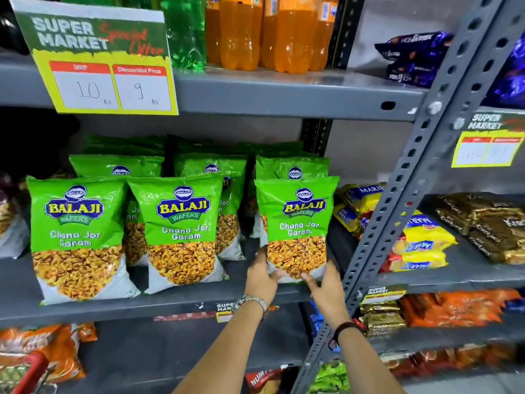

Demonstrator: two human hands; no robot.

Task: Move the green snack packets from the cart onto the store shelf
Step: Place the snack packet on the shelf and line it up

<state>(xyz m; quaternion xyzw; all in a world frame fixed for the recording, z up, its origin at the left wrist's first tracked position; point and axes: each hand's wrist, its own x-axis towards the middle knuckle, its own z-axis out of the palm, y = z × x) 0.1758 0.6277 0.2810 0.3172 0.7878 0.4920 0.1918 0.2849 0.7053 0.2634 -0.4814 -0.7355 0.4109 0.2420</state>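
Three rows of green snack packets stand upright on the grey middle shelf (170, 304). The front packet of the right row (297, 220) is held at its bottom corners by both hands. My left hand (260, 275) grips its lower left edge, wrist watch showing. My right hand (324, 285) grips its lower right corner, a dark band on the wrist. The front packets of the left row (75, 240) and the middle row (181, 231) stand free, with more green packets behind them. The cart is out of view.
A slotted grey upright (397, 211) rises just right of the held packet. Yellow biscuit packs (420, 243) lie beyond it. Orange drink bottles (267, 32) stand on the shelf above, behind a price sign (99, 61). Orange packets (42, 354) fill the shelf below.
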